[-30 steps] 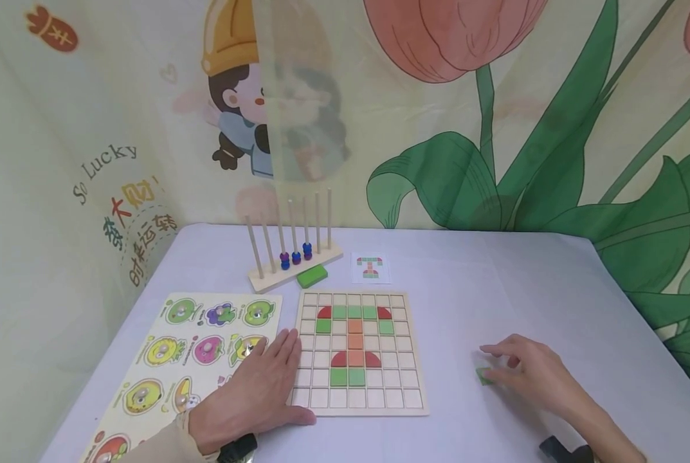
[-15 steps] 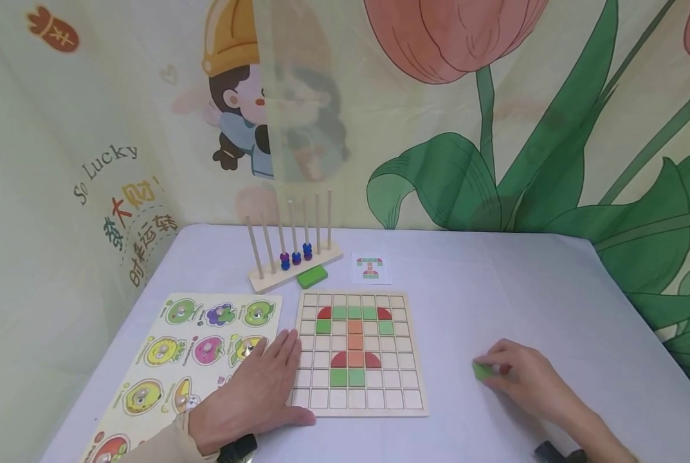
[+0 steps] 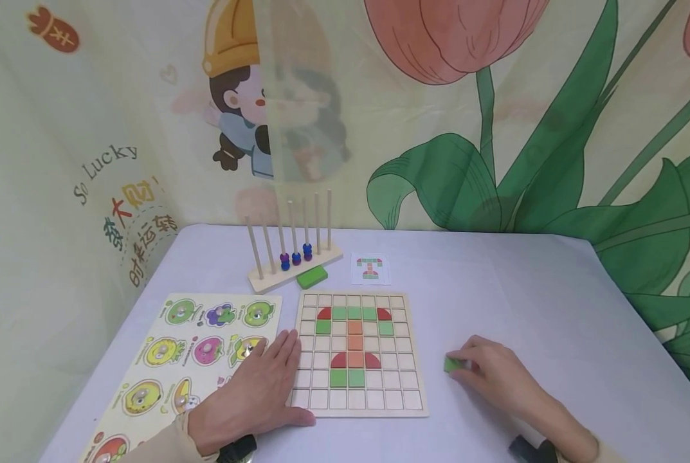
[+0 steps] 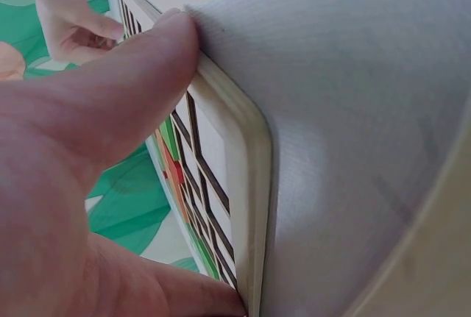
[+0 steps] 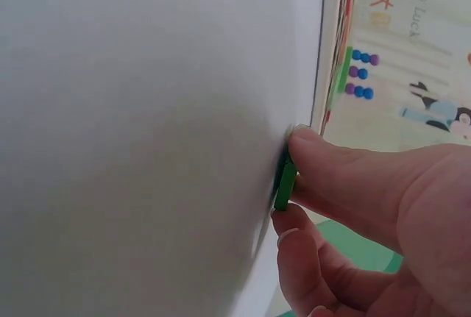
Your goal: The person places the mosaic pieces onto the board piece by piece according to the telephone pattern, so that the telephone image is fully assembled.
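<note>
A wooden grid board (image 3: pixel 393 402) lies flat on the table, with green, red and orange tiles forming a T-like figure. My left hand (image 3: pixel 252 399) rests at its lower left corner, fingers straight along the left side. In the left wrist view the left thumb (image 4: pixel 158 56) touches the board's edge (image 4: pixel 254 155). To the right of the board, my right hand (image 3: pixel 498 376) pinches a small green tile (image 3: pixel 452 364) between thumb and fingers. The right wrist view shows this green tile (image 5: pixel 287 184) edge-on, close to the tabletop.
Behind the board stand a peg rack (image 3: pixel 275 276) with blue and purple beads, a green block (image 3: pixel 312 276) and a pattern card (image 3: pixel 370 268) showing the same figure. A fruit puzzle board (image 3: pixel 197 321) lies left, partly under my left forearm. Printed cloth hangs at the back.
My right hand has taken the green tile between thumb and fingers and moved it left, nearer the grid board. The left hand has stayed in place.
</note>
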`<state>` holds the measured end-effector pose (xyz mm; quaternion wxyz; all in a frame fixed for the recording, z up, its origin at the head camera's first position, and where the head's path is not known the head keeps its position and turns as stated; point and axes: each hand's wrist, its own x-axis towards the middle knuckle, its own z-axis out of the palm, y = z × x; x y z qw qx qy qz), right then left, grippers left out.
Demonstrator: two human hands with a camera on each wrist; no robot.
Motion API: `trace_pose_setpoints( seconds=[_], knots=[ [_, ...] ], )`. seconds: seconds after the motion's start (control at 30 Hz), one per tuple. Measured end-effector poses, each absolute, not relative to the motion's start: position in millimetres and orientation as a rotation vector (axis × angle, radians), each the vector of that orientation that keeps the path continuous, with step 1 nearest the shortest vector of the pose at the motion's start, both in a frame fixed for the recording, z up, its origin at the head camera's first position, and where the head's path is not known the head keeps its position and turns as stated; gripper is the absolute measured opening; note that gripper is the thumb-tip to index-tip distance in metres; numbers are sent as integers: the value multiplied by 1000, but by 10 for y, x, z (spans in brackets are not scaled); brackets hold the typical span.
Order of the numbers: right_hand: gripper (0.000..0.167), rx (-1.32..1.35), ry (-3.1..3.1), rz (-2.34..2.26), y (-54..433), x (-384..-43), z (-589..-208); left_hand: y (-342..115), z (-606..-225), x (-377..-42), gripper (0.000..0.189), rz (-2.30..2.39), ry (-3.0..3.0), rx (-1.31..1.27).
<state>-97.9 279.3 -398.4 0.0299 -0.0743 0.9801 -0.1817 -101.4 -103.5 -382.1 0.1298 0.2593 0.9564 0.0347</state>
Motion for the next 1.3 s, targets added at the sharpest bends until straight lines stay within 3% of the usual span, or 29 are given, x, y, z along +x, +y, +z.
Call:
trace_pose_setpoints(
  seconds=[0.7, 1.3],
  knots=[
    [31, -824, 2858, -695, 1840, -1132, -3851, -1071, -3822, -1034, 116, 96, 2770, 743],
    [27, -900, 2839, -637, 1718, -1141, -3945, -1076, -3828, -1043, 118, 114, 2770, 724]
  ],
)
